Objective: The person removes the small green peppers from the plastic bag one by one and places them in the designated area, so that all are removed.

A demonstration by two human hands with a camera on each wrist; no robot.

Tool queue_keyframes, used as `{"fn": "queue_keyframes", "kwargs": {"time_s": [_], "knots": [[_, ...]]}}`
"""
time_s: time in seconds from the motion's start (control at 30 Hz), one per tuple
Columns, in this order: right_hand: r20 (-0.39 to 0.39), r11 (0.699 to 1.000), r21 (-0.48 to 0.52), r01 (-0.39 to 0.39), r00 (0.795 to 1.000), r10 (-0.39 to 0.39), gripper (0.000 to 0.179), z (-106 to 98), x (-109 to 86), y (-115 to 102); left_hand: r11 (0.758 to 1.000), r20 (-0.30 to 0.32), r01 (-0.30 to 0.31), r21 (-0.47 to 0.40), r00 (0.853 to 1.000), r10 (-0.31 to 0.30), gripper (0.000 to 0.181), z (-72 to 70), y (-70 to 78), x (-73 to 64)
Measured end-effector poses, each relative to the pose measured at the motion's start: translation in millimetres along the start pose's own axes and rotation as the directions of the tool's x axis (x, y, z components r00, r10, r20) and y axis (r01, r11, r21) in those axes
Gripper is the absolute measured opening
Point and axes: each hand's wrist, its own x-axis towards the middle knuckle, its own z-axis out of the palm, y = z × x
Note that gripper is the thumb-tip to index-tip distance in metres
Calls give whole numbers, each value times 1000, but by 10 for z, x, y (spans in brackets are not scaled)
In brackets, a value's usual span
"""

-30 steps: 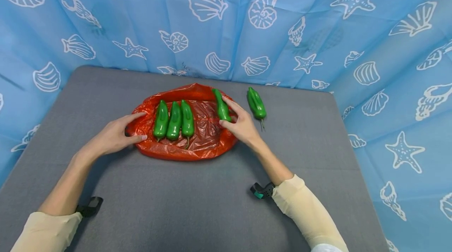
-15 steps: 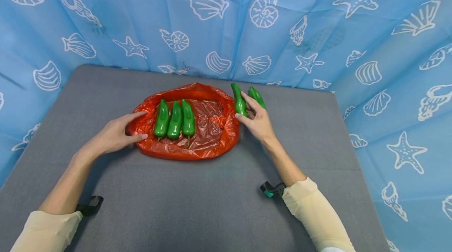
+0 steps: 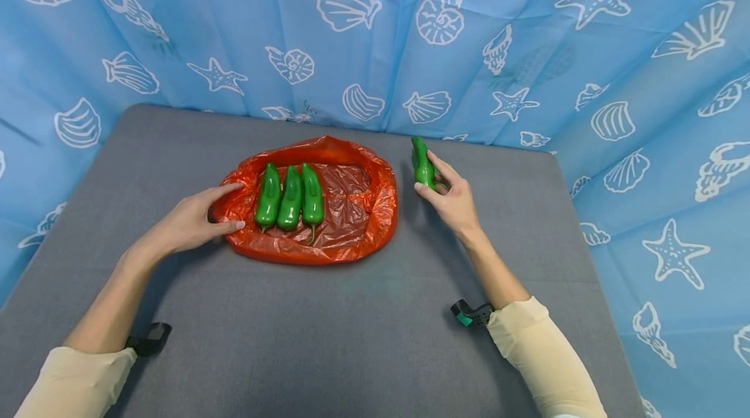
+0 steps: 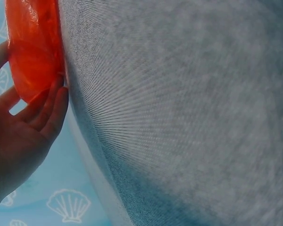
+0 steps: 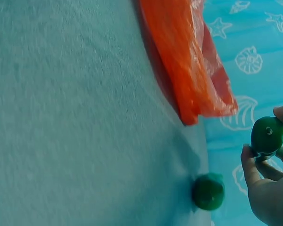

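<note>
Three green chili peppers [image 3: 290, 200] lie side by side in an open red plastic bag [image 3: 383, 209] with a rolled-down rim. At the bag's left end, my left hand [image 3: 190, 222] holds the rim, thumb and index finger apart on it. My right hand [image 3: 454, 200], right of the bag, pinches another green pepper [image 3: 423, 170] between thumb and fingers. That pepper hangs above the table in the right wrist view, its stem end facing the camera. One more green pepper [image 5: 208, 192] lies on the table below it, mostly hidden behind the held one in the head view.
A grey cloth-covered table [image 3: 328, 340] spreads under everything. Behind it and at the sides hangs a blue curtain [image 3: 375, 34] with white shells and starfish. Dark straps with mounts [image 3: 471, 312] sit on both wrists.
My right hand has carried the pepper rightward, from over the bag's right end to over the pepper on the table. The left hand and the bag have stayed in place.
</note>
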Motion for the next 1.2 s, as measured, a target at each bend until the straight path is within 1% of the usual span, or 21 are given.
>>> {"fn": "queue_keyframes", "kwargs": {"time_s": [0.23, 0.43, 0.67, 0.77, 0.9, 1.1, 1.13, 1.2], "knots": [[-19, 1000, -4, -16, 1000, 16, 63, -181, 37, 90, 1000, -3, -4, -1, 1000, 4, 78, 4, -2, 5], [-21, 999, 46, -27, 999, 28, 63, -331, 65, 233, 1000, 0, -5, -1, 1000, 5, 78, 0, -11, 10], [0, 993, 70, -98, 995, 98, 65, -450, 67, 357, 1000, 3, 5, 2, 1000, -5, 79, -2, -10, 10], [10, 994, 41, -106, 994, 106, 65, -485, 73, 382, 1000, -10, -8, 6, 1000, 9, 78, 3, -7, 6], [9, 994, -32, -102, 995, 102, 64, -514, 87, 393, 1000, -26, -27, 11, 999, 27, 77, 9, -6, -4], [1, 984, -114, -140, 990, 141, 63, -520, 110, 376, 1000, -26, -26, 13, 999, 27, 77, 10, -4, -4], [3, 980, -134, -145, 989, 146, 62, -522, 118, 387, 1000, -23, -24, 13, 999, 24, 77, 10, -2, -3], [8, 973, -169, -155, 987, 158, 62, -543, 159, 521, 1000, -19, -21, 12, 1000, 22, 77, 9, -1, -4]]}}
